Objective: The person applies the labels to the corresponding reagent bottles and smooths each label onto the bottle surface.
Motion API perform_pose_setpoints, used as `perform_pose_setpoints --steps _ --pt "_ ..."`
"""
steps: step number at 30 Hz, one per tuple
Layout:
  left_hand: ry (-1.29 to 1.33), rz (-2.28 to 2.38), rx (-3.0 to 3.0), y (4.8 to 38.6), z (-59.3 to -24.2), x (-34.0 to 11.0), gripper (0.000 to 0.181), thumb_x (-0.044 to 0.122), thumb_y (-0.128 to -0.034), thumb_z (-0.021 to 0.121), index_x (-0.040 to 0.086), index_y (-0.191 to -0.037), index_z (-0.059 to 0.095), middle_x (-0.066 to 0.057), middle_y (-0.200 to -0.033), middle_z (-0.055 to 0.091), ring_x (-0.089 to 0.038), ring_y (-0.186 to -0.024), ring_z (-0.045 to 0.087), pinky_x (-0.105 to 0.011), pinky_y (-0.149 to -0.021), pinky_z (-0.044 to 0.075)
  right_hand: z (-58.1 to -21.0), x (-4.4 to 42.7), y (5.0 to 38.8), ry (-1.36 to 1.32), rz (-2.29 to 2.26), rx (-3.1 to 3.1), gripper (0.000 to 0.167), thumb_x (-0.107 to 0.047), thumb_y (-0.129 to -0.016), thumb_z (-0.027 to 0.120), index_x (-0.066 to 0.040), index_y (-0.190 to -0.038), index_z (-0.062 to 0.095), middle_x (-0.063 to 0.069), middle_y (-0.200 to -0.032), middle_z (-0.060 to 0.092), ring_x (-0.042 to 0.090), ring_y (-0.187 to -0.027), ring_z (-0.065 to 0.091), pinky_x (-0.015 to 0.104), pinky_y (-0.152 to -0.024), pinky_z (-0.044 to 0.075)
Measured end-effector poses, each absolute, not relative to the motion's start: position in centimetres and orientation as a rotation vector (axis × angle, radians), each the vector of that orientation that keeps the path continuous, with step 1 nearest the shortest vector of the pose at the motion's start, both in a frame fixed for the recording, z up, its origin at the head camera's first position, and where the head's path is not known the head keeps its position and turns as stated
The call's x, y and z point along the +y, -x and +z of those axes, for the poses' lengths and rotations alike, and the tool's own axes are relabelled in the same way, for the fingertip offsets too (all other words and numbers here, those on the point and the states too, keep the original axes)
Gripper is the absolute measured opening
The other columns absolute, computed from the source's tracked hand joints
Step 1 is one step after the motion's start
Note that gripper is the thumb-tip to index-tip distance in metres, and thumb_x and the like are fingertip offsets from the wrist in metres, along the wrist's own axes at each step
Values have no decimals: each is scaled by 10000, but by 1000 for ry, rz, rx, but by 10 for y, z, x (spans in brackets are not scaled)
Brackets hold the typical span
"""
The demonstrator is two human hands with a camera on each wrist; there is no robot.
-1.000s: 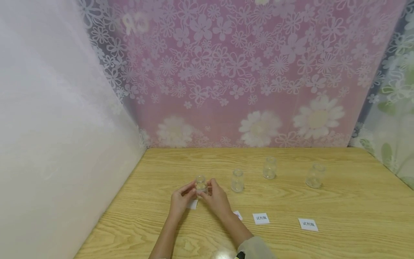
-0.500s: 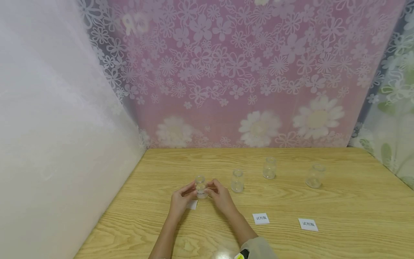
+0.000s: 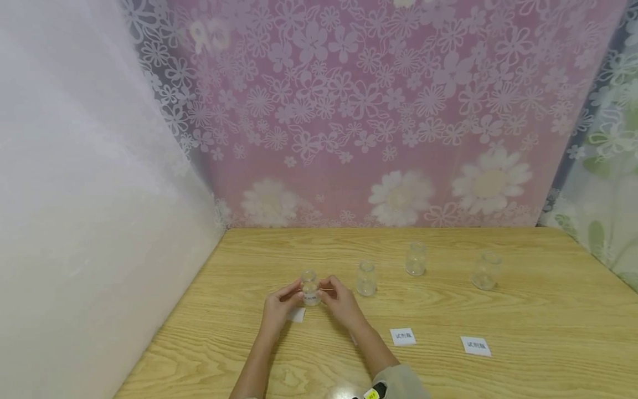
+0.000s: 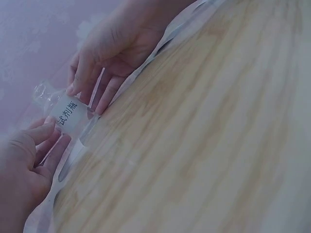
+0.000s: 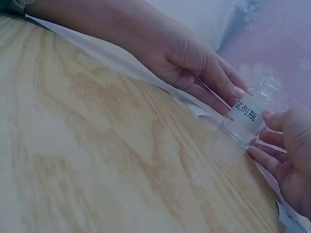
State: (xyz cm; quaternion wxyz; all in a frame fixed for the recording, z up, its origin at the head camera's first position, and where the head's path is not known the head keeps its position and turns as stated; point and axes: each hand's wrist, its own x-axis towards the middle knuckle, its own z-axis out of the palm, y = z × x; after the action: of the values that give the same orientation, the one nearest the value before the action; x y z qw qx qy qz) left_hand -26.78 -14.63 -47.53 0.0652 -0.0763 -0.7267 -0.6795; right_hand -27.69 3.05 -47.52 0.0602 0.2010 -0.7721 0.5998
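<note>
Between both hands stands a small clear glass bottle, upright in the head view. A white paper label with printed characters lies against its front. My left hand grips the bottle's left side, its thumb on the label's edge. On the other side, my right hand holds the bottle, with the thumb at the label's right edge and the fingers behind. A thin pale-orange line shows between the bottle and the right fingers; what it is cannot be told. The back of the bottle is hidden.
Several more clear glass bottles stand beyond: one near, one farther back, one at right. White label cards lie on the wooden table: one by the left hand, two at right.
Since a second ago the label's writing has come into view on the bottle's front. My right thumb has drawn back to the right, to the label's edge. The left hand has hardly moved.
</note>
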Motion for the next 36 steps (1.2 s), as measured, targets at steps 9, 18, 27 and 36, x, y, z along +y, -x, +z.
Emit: perform_pose_setpoints --steps 9,18,27,36 --pt "195 -2034 -2188 270 -475 -146 350 89 -834 670 -11 -1162 601 -161 -1117 612 -261 -1015 576 -250 -822 477 -477 30 280 -608 1764 -2318 143 -61 -885 593 -35 -1015 538 187 -1112 586 352 -1002 571 358 -811 495" --pt "197 -2016 -2195 271 -476 -146 349 8 -820 657 -15 -1163 598 -184 -1107 608 -317 -1026 565 -252 -826 475 -480 28 281 -664 1531 -2403 254 35 -837 617 -40 -1047 496 171 -1138 570 312 -990 591 332 -807 497" --pt "256 -1903 -2204 269 -474 -143 353 -53 -803 657 -60 -1150 593 -214 -1119 596 -367 -1010 565 -317 -815 490 -477 27 278 -665 1496 -2427 303 66 -830 615 11 -1090 469 209 -1129 563 330 -980 593 337 -799 500" --pt "323 -1773 -2201 271 -475 -142 378 -122 -788 639 -99 -1158 564 -248 -1072 596 -388 -971 571 -400 -829 481 -469 23 275 -643 1520 -2429 339 134 -817 590 69 -1112 436 258 -1105 545 370 -999 570 332 -803 498"
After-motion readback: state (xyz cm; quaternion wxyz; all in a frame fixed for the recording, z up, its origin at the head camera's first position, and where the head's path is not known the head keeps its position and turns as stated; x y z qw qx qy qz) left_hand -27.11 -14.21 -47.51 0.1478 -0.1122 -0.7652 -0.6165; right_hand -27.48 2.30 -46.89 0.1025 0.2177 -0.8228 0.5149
